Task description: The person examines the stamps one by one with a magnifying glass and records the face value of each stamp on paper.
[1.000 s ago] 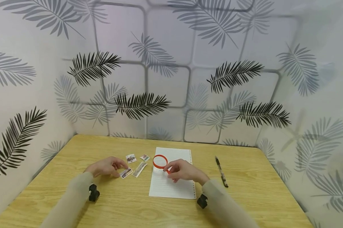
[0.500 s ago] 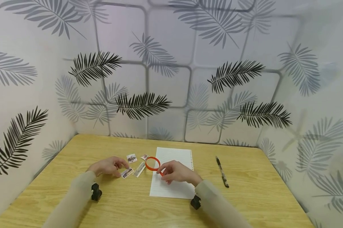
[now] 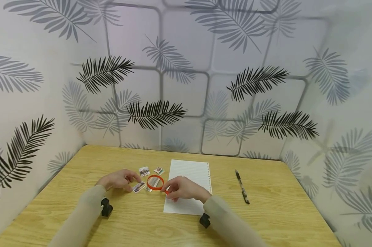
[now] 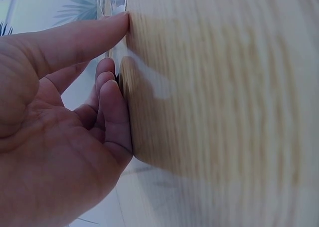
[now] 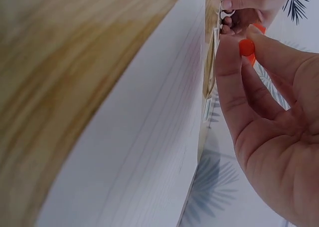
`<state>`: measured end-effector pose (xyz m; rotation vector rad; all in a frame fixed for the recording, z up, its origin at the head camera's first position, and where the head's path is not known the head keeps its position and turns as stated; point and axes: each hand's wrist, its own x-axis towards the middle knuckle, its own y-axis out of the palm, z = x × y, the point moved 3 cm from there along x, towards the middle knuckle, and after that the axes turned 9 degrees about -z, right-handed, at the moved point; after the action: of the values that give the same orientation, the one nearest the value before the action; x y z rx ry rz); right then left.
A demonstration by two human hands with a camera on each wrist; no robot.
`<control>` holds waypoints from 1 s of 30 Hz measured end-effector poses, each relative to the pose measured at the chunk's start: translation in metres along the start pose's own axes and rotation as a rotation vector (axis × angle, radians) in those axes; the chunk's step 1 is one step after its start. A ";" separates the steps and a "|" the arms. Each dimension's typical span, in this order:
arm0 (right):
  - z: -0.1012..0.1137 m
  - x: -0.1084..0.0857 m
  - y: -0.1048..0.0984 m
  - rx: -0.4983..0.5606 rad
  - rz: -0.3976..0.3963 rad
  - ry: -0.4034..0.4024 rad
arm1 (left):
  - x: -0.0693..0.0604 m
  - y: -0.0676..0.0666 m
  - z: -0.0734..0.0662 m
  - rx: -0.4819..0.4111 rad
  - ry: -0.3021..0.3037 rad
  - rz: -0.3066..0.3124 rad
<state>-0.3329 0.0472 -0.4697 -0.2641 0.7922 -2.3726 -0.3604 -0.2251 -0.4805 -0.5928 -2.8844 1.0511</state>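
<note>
In the head view my right hand (image 3: 186,189) pinches the short handle of a red-rimmed magnifying glass (image 3: 155,189) between thumb and fingers. Its round lens sits over a long, narrow postage stamp (image 3: 155,181), part of which shows through it. The right wrist view shows the orange-red handle end (image 5: 246,47) between thumb and index finger. My left hand (image 3: 118,180) has thumb and index finger at the left edge of a picture stamp (image 3: 139,187) on the table. In the left wrist view, the thumb (image 4: 84,42) reaches the stamp's edge and the other fingers curl at the tabletop.
Two more stamps lie behind, one at the left (image 3: 144,171) and a smaller one (image 3: 159,170). A lined sheet of paper (image 3: 190,168) lies under my right hand. Farther right is a black pen (image 3: 242,187) on the wooden table (image 3: 142,223). A patterned wall (image 3: 182,130) stands behind.
My right hand has moved left with the magnifying glass, from above the paper to over the long stamp. The left hand stays at its stamp.
</note>
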 end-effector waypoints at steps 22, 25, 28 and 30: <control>0.018 0.016 0.024 -0.052 -0.030 -0.043 | 0.000 0.000 0.000 0.046 -0.070 -0.033; 0.019 0.018 0.027 -0.050 -0.037 -0.050 | 0.000 0.000 -0.001 0.044 -0.065 -0.028; 0.020 0.021 0.030 -0.072 -0.047 -0.062 | 0.002 0.001 0.000 0.035 -0.056 -0.019; 0.020 0.022 0.032 -0.090 -0.061 -0.063 | 0.002 0.001 0.000 0.028 -0.045 -0.013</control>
<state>-0.3272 0.0040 -0.4729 -0.4033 0.8743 -2.3756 -0.3622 -0.2238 -0.4815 -0.5554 -2.9025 1.1157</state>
